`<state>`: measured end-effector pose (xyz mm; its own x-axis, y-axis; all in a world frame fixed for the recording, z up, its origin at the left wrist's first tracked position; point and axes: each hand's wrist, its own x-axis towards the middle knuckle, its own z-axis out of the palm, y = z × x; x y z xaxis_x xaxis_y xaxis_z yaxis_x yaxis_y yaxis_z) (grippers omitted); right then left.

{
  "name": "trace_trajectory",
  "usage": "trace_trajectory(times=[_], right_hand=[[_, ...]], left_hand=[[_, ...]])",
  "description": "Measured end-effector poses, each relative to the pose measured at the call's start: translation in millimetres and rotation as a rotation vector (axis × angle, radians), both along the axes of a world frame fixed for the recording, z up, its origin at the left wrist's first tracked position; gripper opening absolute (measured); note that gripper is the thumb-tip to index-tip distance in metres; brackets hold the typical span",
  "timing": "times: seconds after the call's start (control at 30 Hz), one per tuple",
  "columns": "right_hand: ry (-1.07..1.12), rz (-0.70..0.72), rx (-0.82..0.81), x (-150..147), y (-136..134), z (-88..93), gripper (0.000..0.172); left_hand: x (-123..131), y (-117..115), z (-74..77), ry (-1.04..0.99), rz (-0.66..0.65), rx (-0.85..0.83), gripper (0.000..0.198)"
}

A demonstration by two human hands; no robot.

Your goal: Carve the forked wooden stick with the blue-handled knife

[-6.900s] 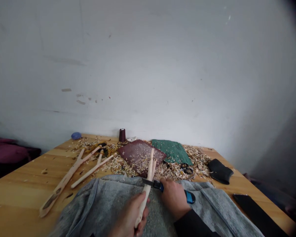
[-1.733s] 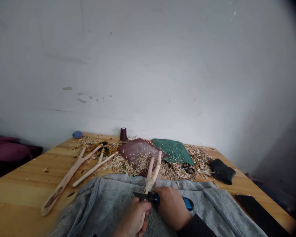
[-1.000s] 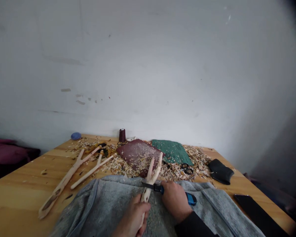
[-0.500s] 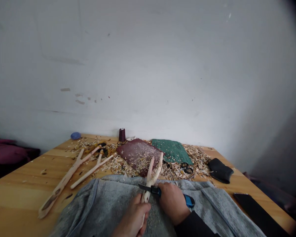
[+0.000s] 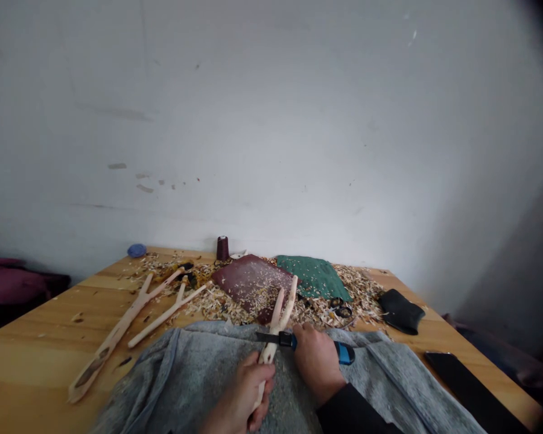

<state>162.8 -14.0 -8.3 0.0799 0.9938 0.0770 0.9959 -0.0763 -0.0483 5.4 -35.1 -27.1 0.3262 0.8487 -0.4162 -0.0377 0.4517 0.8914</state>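
Observation:
A pale, peeled forked stick stands tilted with its two prongs pointing away from me. My left hand is wrapped round its lower shaft. In my right hand is a utility knife with a blue and black handle. Its dark blade lies across the stick just below the fork, touching or very close to it. Beneath both hands a grey cloth covers the table's near edge and my lap.
Two more peeled forked sticks lie at left on the wooden table. Wood shavings surround maroon and green cloth pieces. A thread cone stands behind. At right are a black pad and a phone.
The knife has shifted slightly up along the stick toward the fork. The stick has turned a little in my left hand. Both hands keep their grip.

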Motion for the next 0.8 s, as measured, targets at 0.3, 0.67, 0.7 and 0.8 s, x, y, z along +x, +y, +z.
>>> trace_trajectory(times=[0.3,0.67,0.7,0.8], right_hand=[[-0.021,-0.041,0.018,-0.9,0.0,-1.2,0.039],[-0.032,-0.051,0.075,2.8,1.1,-1.8,0.036],[-0.027,-0.063,0.078,5.0,1.8,-1.7,0.036],[0.017,-0.155,0.044,16.3,5.0,-1.1,0.034]], left_hand=[[-4.6,-2.3,10.5,-0.145,-0.021,-0.1,0.031],[-8.4,1.5,18.1,-0.427,0.008,-0.375,0.02],[-9.4,1.2,18.2,-0.458,0.001,-0.402,0.024],[-12.3,-0.5,16.6,-0.496,-0.016,-0.443,0.033]])
